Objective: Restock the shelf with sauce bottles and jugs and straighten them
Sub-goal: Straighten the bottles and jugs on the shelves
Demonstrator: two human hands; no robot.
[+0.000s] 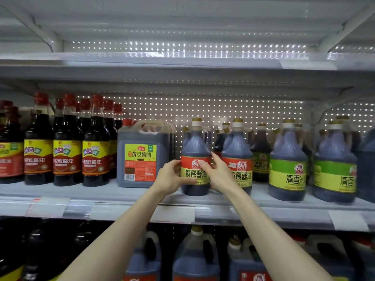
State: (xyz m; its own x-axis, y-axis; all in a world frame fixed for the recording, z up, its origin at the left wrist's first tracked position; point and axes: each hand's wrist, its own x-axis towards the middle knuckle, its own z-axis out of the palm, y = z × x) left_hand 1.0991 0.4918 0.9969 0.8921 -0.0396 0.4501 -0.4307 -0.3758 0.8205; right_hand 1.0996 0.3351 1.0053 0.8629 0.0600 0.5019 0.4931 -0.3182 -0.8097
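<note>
A dark soy sauce jug [195,151] with a gold cap and a red and yellow label stands upright at the front of the middle shelf [113,201]. My left hand [172,177] grips its left side at label height. My right hand [219,173] holds its right side, thumb across the label, fingers between it and the matching jug [238,153] beside it.
Left of the held jug stands a square jug [142,157] with a yellow and red label, then tall red-capped bottles [68,151]. To the right are green-labelled jugs [288,165]. The shelf above [182,61] holds nothing visible. More jugs [195,258] fill the shelf below.
</note>
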